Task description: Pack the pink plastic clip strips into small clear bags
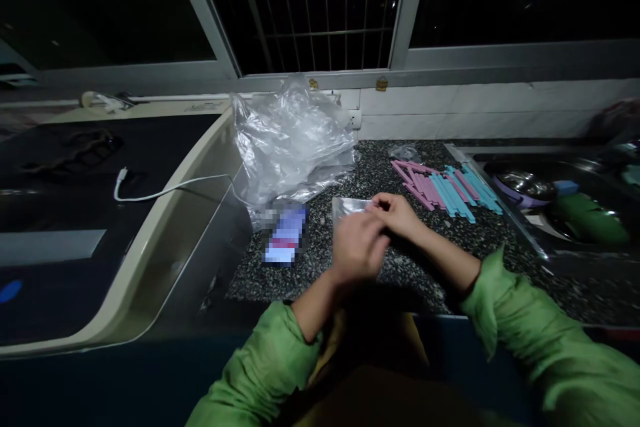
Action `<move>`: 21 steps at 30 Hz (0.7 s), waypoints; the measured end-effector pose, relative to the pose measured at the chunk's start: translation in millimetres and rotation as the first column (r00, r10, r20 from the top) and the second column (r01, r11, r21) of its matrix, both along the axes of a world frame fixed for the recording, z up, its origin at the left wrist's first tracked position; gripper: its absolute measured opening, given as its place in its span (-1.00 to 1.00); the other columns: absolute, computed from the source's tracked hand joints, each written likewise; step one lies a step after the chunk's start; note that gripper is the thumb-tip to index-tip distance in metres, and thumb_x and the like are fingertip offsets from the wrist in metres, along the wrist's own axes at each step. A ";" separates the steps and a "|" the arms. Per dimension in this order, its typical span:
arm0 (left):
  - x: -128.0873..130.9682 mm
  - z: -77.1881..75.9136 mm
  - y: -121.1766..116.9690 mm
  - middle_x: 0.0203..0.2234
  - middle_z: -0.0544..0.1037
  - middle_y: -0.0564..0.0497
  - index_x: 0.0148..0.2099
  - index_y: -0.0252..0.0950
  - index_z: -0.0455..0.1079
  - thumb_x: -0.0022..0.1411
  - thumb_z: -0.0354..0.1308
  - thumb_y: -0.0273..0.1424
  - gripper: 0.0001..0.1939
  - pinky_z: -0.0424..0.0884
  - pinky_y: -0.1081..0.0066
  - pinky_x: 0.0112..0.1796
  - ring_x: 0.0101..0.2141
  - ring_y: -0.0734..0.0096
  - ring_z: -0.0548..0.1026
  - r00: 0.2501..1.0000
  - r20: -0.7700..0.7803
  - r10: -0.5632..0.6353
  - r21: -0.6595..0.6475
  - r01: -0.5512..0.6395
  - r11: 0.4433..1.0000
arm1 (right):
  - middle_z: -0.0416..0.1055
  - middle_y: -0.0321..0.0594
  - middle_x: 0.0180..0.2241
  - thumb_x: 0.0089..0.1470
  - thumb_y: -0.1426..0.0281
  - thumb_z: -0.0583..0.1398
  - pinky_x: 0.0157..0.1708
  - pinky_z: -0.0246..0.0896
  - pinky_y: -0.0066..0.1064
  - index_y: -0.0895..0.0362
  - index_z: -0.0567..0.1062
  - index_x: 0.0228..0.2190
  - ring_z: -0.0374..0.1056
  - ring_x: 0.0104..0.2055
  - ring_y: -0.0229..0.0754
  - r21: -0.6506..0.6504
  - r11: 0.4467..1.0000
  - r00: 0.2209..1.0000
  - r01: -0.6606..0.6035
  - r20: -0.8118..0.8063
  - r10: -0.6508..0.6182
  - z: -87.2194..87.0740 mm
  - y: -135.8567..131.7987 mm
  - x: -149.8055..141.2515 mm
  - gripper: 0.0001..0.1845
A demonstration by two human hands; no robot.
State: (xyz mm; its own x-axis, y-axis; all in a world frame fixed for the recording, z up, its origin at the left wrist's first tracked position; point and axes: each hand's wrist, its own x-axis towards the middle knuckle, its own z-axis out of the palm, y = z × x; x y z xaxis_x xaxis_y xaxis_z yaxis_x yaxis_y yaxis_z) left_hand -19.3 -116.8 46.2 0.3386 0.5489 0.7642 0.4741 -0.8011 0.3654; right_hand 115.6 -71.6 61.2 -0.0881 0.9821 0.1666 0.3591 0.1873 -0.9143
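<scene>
A small clear plastic bag (345,205) lies flat on the speckled counter in front of me. My right hand (397,213) pinches its upper right edge between thumb and fingers. Across the bag's lower part is my left hand (357,247), smeared by motion, so its fingers and anything in them cannot be made out. To the right, pink strips (415,180) and light blue strips (453,193) lie in a loose pile, apart from both hands.
A large crumpled plastic bag (295,140) stands at the back of the counter (300,283). A phone (286,235) lies left of my hands. A white cable (175,185) runs over the stove side (150,267). On the right is a sink (530,227) holding a purple-rimmed bowl (525,199).
</scene>
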 end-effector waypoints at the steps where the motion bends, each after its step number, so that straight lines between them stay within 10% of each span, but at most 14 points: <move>1: 11.4 -1.4 -8.7 -0.32 0.47 -0.07 -0.20 -0.28 0.37 0.20 -0.03 -0.32 -0.78 0.28 0.33 -0.20 -0.26 0.34 0.39 0.979 -0.173 -0.112 0.062 0.125 0.990 | 0.20 -0.38 -0.64 -0.20 0.22 0.17 -0.52 -0.01 -0.46 0.14 0.33 -0.61 0.08 -0.56 -0.34 0.013 1.000 1.000 -0.001 0.014 0.001 -1.7 2.2 -3.8 -0.77; 5: 55.9 -5.2 -36.1 -0.24 0.47 -0.07 -0.13 -0.27 0.35 0.24 -0.12 -0.45 -0.75 0.25 0.34 -0.13 -0.19 0.33 0.40 0.828 -0.459 -0.321 0.089 0.403 0.911 | 0.24 -0.35 -0.62 -0.14 0.27 0.14 -0.51 0.02 -0.46 0.14 0.34 -0.60 0.12 -0.55 -0.33 0.081 0.997 0.994 0.014 0.111 -0.023 -6.4 4.6 -15.7 -0.81; 10: 82.7 -12.5 -43.5 -0.22 0.48 -0.09 -0.37 -0.14 0.37 0.23 -0.13 -0.47 -0.73 0.23 0.30 -0.15 -0.18 0.29 0.39 0.820 -0.368 -0.439 0.094 0.502 0.860 | 0.32 -0.28 -0.57 -0.09 0.32 0.12 -0.40 0.09 -0.40 0.13 0.37 -0.59 0.22 -0.44 -0.24 0.215 0.976 0.958 0.044 0.269 -0.103 -12.9 -1.9 -18.7 -0.85; 15: 60.9 -21.8 -36.4 -0.62 0.40 -0.03 -0.62 -0.17 0.20 0.10 0.05 -0.50 -0.72 0.21 0.31 -0.46 -0.50 0.34 0.35 0.741 -0.181 -0.646 -0.136 0.632 0.763 | 0.34 -0.27 -0.57 -0.09 0.33 0.13 -0.37 0.11 -0.38 0.11 0.37 -0.60 0.23 -0.42 -0.21 0.241 0.970 0.952 0.011 0.293 -0.084 -13.0 -15.2 -2.2 -0.86; 19: 0.8 -20.6 -1.8 -0.38 0.46 -0.08 -0.38 -0.23 0.36 0.06 0.13 -0.45 -0.98 0.27 0.28 -0.21 -0.27 0.25 0.40 0.951 0.210 -0.227 -0.288 0.282 0.915 | 0.34 -0.26 -0.54 -0.06 0.28 0.13 -0.33 0.11 -0.35 0.11 0.36 -0.60 0.23 -0.39 -0.20 0.268 0.963 0.968 0.002 0.243 -0.070 -8.3 -25.1 19.6 -0.80; 21: -25.4 -19.7 20.6 -0.18 0.44 -0.11 -0.18 -0.26 0.36 -0.03 0.23 -0.33 -0.68 0.22 0.26 -0.08 -0.11 0.22 0.34 0.856 0.490 0.166 -0.401 0.052 0.915 | 0.33 -0.25 -0.52 -0.06 0.24 0.14 -0.34 0.12 -0.36 0.12 0.37 -0.58 0.23 -0.39 -0.21 0.250 0.968 0.979 0.032 0.189 -0.082 -8.2 -26.5 26.5 -0.79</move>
State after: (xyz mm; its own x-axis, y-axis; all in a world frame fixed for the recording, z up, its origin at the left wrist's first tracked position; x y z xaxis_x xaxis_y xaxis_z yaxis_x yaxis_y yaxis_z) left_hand -44.7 -96.1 26.5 -0.0752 0.8399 0.5375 0.1755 -0.5194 0.8363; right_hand 142.1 -98.1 53.0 -0.0882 0.9178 0.3870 0.5430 0.3700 -0.7538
